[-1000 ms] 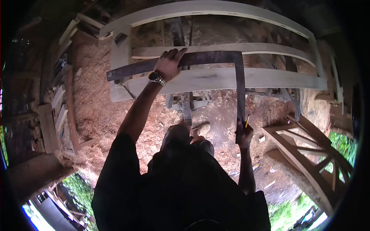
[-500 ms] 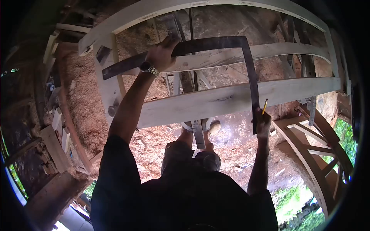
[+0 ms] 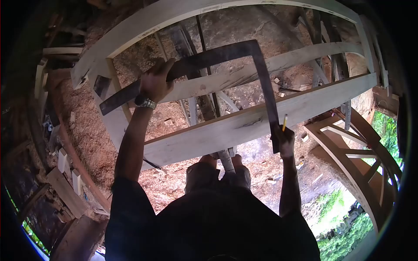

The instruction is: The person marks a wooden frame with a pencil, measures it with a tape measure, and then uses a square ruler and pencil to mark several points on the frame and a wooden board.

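A large dark L-shaped square point(image 3: 217, 54) spans the view above the pale boards. My left hand point(image 3: 156, 81), with a metal watch point(image 3: 146, 102) at its wrist, is wrapped round the long arm of the square. At the lower end of the other arm, my right hand point(image 3: 285, 141) grips the square and also holds a yellow pencil point(image 3: 284, 122) that points up. Below the square lies a wide pale board point(image 3: 209, 135), part of a wooden frame, and the square's right arm crosses over it. Another curved slat point(image 3: 305, 55) passes behind the square.
The frame's curved outer rail point(image 3: 161, 19) arches across the top. At the right leans a curved wooden piece with cross braces point(image 3: 348, 152). Wood offcuts point(image 3: 65, 191) lie at the left. Shavings cover the ground point(image 3: 91, 143). Greenery point(image 3: 348, 230) shows at the lower right.
The square and both hands have shifted left in the view, and the square is tilted more. The frame also appears further left and tilted, as the view has turned.
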Tool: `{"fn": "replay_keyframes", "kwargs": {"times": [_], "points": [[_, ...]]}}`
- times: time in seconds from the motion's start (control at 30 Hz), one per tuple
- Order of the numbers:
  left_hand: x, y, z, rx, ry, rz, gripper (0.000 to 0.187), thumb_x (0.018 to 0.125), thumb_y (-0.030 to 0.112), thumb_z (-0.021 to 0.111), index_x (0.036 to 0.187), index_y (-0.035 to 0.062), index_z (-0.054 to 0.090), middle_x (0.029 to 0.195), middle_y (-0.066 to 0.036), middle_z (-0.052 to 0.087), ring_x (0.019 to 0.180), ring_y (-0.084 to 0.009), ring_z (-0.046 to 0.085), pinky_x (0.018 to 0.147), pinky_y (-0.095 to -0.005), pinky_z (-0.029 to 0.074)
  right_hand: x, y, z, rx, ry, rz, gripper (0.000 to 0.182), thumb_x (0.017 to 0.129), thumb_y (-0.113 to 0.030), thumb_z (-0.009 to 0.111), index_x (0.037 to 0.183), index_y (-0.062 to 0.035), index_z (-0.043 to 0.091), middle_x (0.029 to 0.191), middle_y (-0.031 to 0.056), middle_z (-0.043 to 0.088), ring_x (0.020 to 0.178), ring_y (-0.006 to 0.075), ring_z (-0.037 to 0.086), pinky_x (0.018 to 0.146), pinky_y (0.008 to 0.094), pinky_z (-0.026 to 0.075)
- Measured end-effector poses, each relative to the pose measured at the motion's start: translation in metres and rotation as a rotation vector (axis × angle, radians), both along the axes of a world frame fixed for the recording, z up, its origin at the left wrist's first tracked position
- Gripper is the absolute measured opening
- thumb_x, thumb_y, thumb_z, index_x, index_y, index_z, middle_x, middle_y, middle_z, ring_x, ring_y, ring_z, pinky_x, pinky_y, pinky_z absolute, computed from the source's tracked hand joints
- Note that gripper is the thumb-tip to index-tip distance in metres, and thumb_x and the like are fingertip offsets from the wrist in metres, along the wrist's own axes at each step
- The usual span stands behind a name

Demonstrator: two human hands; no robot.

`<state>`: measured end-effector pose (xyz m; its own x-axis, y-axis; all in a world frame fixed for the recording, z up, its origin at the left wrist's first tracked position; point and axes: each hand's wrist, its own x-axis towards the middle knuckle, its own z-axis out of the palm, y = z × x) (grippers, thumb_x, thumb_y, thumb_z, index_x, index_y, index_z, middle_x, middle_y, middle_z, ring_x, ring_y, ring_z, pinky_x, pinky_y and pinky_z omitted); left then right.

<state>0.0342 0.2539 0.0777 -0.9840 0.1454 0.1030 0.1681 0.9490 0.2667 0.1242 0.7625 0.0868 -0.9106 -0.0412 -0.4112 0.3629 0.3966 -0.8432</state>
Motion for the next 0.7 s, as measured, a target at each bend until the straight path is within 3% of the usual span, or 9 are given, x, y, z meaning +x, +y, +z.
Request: {"fn": "replay_keyframes", "kwargs": {"times": [0.13,0.23,0.3,0.33,0.4,0.57,0.63,0.67,0.7], "points": [[-0.013,0.035,0.024,0.063,0.048,0.006,0.070,0.069,0.012,0.080,0.135,0.0194,0.058,0.126,-0.009,0.064,0.101,-0.0338,0.070,0.081,-0.0462,0.061,0.010,0.038,0.040,-0.547,-0.268,-0.180,0.062,0.099,-0.057,0.055,0.109,0.0034,0.068,0.091,0.0128,0.070,0.078,0.0140,0.065,0.070,0.0253,0.047],[-0.039,0.069,0.049,0.191,0.227,-0.022,0.063,0.070,0.012,0.079,0.129,0.0158,0.059,0.120,-0.012,0.063,0.100,-0.0363,0.068,0.081,-0.0470,0.059,0.005,0.072,0.074,-0.804,-0.335,-0.107,0.068,0.099,-0.060,0.055,0.103,0.0070,0.066,0.078,0.0108,0.063,0.060,0.0154,0.053,0.054,0.0269,0.039],[-0.065,0.094,0.067,0.264,0.340,-0.031,0.059,0.070,0.012,0.078,0.126,0.0123,0.059,0.116,-0.015,0.063,0.100,-0.0377,0.066,0.082,-0.0476,0.057,0.003,0.109,0.071,-1.039,-0.223,0.255,0.066,0.096,-0.062,0.058,0.091,0.0033,0.061,0.067,0.0079,0.055,0.051,0.0135,0.042,0.050,0.0304,0.029],[-0.079,0.109,0.077,0.289,0.372,-0.026,0.057,0.071,0.012,0.078,0.125,0.0102,0.059,0.113,-0.016,0.062,0.100,-0.0382,0.065,0.083,-0.0478,0.056,-0.006,0.095,0.097,-0.968,-0.139,0.395,0.065,0.091,-0.064,0.062,0.077,-0.0016,0.055,0.060,0.0068,0.049,0.047,0.0131,0.034,0.049,0.0331,0.023],[-0.112,0.144,0.081,0.340,0.462,-0.048,0.055,0.072,0.013,0.078,0.123,0.0058,0.057,0.110,-0.017,0.061,0.101,-0.0386,0.062,0.085,-0.0479,0.054,0.012,0.090,0.145,-0.790,0.002,0.070,0.055,0.083,-0.054,0.068,0.071,-0.0039,0.049,0.060,0.0052,0.043,0.049,0.0161,0.028,0.051,0.0347,0.023],[-0.161,0.244,0.098,0.539,0.254,-0.236,0.057,0.079,0.027,0.086,0.120,0.0014,0.056,0.111,-0.020,0.061,0.103,-0.0387,0.062,0.092,-0.0476,0.053,0.047,0.172,0.213,-0.475,0.301,0.063,0.035,0.079,-0.035,0.070,0.077,-0.0081,0.048,0.074,0.0069,0.048,0.058,0.0181,0.039,0.055,0.0330,0.031],[-0.168,0.278,0.108,0.512,0.291,-0.372,0.060,0.081,0.029,0.085,0.125,-0.0010,0.056,0.123,-0.021,0.061,0.115,-0.0369,0.061,0.100,-0.0464,0.052,0.062,0.188,0.230,-0.230,0.271,0.086,0.046,0.080,-0.046,0.076,0.086,-0.0060,0.054,0.075,0.0051,0.053,0.056,0.0171,0.046,0.052,0.0313,0.035],[-0.174,0.291,0.100,0.451,0.334,-0.428,0.058,0.087,0.018,0.078,0.138,0.0035,0.054,0.140,-0.020,0.056,0.129,-0.0334,0.056,0.108,-0.0452,0.050,0.073,0.195,0.236,-0.106,0.255,0.090,0.052,0.081,-0.052,0.079,0.091,-0.0050,0.057,0.075,0.0042,0.056,0.055,0.0166,0.050,0.050,0.0304,0.038],[-0.179,0.293,0.102,0.369,0.317,-0.457,0.057,0.088,0.014,0.075,0.141,0.0067,0.053,0.143,-0.019,0.055,0.131,-0.0319,0.054,0.110,-0.0447,0.049,0.064,0.175,0.241,0.055,0.322,0.120,0.056,0.078,-0.057,0.081,0.083,-0.0051,0.059,0.072,0.0035,0.058,0.054,0.0163,0.052,0.050,0.0295,0.039]]}}
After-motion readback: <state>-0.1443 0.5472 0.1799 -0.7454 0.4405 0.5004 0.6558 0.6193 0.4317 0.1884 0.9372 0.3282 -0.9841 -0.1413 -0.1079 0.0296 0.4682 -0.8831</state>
